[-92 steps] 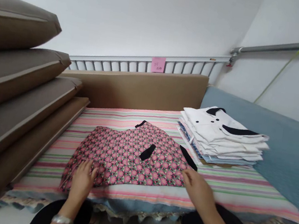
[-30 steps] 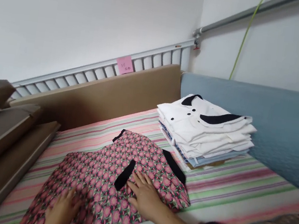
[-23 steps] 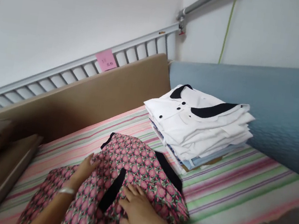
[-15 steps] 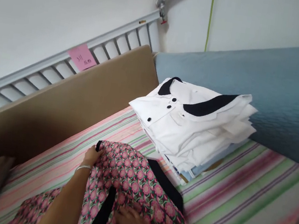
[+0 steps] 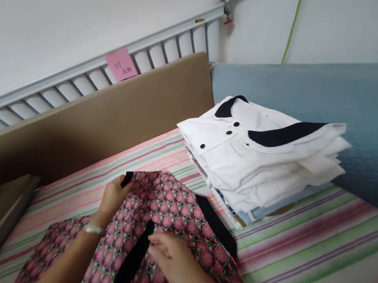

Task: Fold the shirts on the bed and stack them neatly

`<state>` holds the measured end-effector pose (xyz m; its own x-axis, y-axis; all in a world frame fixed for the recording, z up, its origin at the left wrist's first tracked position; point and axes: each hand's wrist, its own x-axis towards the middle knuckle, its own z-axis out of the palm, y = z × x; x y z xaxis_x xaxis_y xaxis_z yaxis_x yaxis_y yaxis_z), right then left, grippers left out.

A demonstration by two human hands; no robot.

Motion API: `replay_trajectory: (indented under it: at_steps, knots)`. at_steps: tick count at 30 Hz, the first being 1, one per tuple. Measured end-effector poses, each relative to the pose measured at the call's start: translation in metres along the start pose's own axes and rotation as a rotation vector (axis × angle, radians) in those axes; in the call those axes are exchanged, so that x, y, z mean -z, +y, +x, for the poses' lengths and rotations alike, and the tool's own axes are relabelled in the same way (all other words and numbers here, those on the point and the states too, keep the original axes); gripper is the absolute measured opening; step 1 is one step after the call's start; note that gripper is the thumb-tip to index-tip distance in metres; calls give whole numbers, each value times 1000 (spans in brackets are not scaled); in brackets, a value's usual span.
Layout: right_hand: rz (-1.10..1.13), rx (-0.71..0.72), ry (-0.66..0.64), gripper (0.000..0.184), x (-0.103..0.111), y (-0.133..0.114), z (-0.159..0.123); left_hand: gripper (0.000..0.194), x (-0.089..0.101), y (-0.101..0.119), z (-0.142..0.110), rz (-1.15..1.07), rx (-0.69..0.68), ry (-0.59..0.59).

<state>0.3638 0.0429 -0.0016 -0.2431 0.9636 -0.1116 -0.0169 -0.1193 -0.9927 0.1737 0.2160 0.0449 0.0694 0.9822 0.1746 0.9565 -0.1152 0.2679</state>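
A garment with a pink floral print and black trim point(image 5: 182, 215) is spread over the striped cloth. My left hand point(image 5: 115, 192) is closed on its black-trimmed upper left corner, lifting that edge slightly. My right hand point(image 5: 173, 256) is above the middle of the print, with its fingers loosely bent and apart. Its fingertips come to the right edge of a black strip point(image 5: 133, 260) on the garment; whether they touch it I cannot tell. A second black band point(image 5: 217, 225) runs along the garment's right side. The lower part of the garment is cut off by the frame.
A stack of folded white shirts with black collars point(image 5: 260, 161) lies behind the garment, on the striped cloth point(image 5: 301, 241). Brown board point(image 5: 145, 102) borders the left, before a radiator point(image 5: 87, 85) bearing a pink note point(image 5: 120, 64). A blue padded panel point(image 5: 316, 89) stands behind.
My right hand has risen off the floral fabric and moved up beside the black strip. My left hand keeps its hold on the corner. The view has shifted slightly left.
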Motion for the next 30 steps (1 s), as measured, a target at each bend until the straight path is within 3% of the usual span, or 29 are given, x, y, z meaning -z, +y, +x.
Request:
replay_trajectory:
  at_steps: [4, 7, 9, 11, 13, 18, 22, 26, 30]
  knots:
    - [490, -210, 9, 60, -6, -3, 3, 19, 5, 21, -106, 68, -371, 112]
    - [521, -283, 70, 52, -16, 4, -1, 18, -9, 34, -174, 46, -502, -5]
    - [448, -315, 97, 40, -23, 13, -3, 18, -15, 34, -198, -20, -510, -87]
    - [398, -339, 107, 29, -30, 24, -3, 22, -11, 19, -204, -90, -499, -121]
    - [376, -359, 102, 20, -35, 34, -1, 25, 4, -11, -197, -91, -439, -102]
    - [388, -334, 109, 14, -38, 39, 3, 43, 42, -120, -169, 356, -28, -89]
    - [401, -292, 93, 16, -33, 24, 2, 56, 41, -193, -168, 468, 148, -89]
    - [466, -257, 59, 21, -23, 8, 2, 51, 34, -235, -171, 545, 253, -38]
    - [560, -266, 125, 30, -13, 0, 6, 46, 46, -258, -162, 585, 308, 3]
